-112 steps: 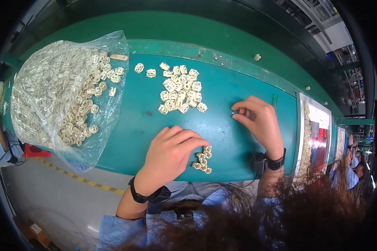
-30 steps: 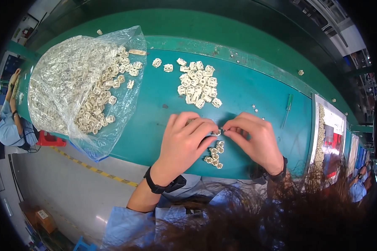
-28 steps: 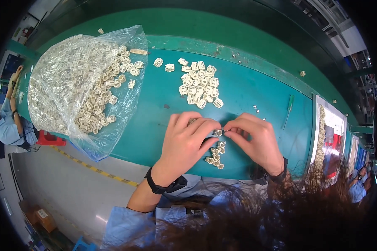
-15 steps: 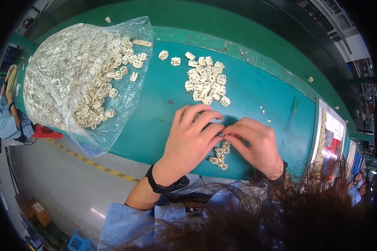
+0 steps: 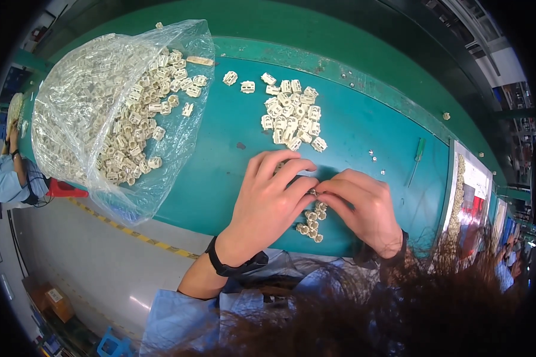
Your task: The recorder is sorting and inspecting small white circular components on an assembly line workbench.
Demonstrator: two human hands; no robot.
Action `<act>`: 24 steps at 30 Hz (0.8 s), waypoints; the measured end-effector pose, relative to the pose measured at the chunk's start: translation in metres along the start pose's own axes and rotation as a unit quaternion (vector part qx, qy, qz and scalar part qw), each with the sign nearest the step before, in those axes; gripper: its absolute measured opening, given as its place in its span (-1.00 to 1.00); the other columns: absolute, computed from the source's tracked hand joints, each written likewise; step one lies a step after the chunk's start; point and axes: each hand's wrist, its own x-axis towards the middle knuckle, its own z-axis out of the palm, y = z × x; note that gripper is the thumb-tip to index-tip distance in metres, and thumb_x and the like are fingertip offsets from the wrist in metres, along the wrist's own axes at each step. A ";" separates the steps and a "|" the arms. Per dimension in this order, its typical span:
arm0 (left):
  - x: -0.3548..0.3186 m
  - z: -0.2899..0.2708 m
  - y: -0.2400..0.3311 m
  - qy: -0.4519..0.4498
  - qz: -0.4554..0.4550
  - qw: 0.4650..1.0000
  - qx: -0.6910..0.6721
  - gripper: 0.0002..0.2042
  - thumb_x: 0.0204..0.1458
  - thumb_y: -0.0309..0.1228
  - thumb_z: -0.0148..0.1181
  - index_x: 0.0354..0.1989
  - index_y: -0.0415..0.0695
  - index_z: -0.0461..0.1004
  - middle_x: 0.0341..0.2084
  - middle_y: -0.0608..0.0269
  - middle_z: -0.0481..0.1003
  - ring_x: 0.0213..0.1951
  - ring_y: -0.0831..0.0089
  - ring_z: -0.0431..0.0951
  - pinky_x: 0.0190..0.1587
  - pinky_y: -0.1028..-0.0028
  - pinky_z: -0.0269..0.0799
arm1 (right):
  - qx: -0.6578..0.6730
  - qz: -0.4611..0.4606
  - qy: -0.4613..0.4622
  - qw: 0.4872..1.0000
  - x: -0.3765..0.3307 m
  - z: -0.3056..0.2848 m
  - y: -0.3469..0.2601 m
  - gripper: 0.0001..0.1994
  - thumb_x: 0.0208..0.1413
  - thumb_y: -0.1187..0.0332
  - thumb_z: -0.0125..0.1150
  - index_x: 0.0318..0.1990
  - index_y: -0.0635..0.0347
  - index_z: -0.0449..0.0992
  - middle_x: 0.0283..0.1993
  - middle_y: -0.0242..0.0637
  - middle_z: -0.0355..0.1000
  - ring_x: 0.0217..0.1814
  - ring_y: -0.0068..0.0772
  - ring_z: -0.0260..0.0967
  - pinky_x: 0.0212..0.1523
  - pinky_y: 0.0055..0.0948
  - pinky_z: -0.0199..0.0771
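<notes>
Both hands meet above the green table. My left hand [image 5: 269,195] is curled, back upward, and its thumb and forefinger pinch a tiny part [image 5: 313,191] that is mostly covered. The thumb and forefinger of my right hand [image 5: 363,207] close on the same spot from the right. Between and below the hands lies a small cluster of short cream plastic sleeves [image 5: 311,225]. Beyond my fingers sits a loose pile of slotted cream plastic parts [image 5: 292,114], two of them apart at its left.
A large clear plastic bag [image 5: 71,119] full of cream parts lies open at the left. A green screwdriver [image 5: 419,156] and a few tiny shiny pieces [image 5: 373,156] rest at the right, near a framed panel [image 5: 455,190]. Another person [image 5: 11,172] works at far left.
My hands keep almost the same pinch, with only slight finger movement. The bag and the far-left person's arm appear slightly shifted; the parts on the table lie as before.
</notes>
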 end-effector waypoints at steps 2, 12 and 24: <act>0.000 0.001 0.000 0.000 0.002 1.000 -0.003 -0.79 0.05 -0.42 0.60 -0.16 -0.06 0.74 0.11 0.42 0.61 0.30 0.20 0.52 0.35 0.06 0.42 | -0.004 0.003 0.001 1.000 -0.002 -0.001 0.001 -0.80 0.12 0.53 0.63 -0.11 0.23 0.78 -0.21 -0.25 0.69 -0.28 -0.25 0.65 -0.29 -0.32 0.65; 0.001 -0.015 -0.004 -0.056 0.023 0.997 -0.040 -0.72 -0.02 -0.47 0.62 -0.09 0.03 0.81 0.15 0.45 0.68 0.30 0.16 0.55 0.35 0.07 0.45 | -0.016 0.279 0.005 0.960 -0.020 -0.097 0.070 -0.82 0.13 0.52 0.64 -0.13 0.28 0.77 -0.31 -0.42 0.64 -0.32 -0.64 0.51 -0.29 -0.54 0.47; -0.003 -0.017 0.000 -0.050 -0.005 0.996 -0.078 -0.70 0.07 -0.58 0.51 -0.02 0.00 0.82 0.16 0.36 0.70 0.34 0.10 0.54 0.40 0.09 0.47 | 0.109 0.358 -0.050 0.926 -0.017 -0.092 0.083 -0.89 0.24 0.49 0.57 -0.18 0.28 0.72 -0.33 -0.46 0.61 -0.36 -0.71 0.51 -0.31 -0.60 0.51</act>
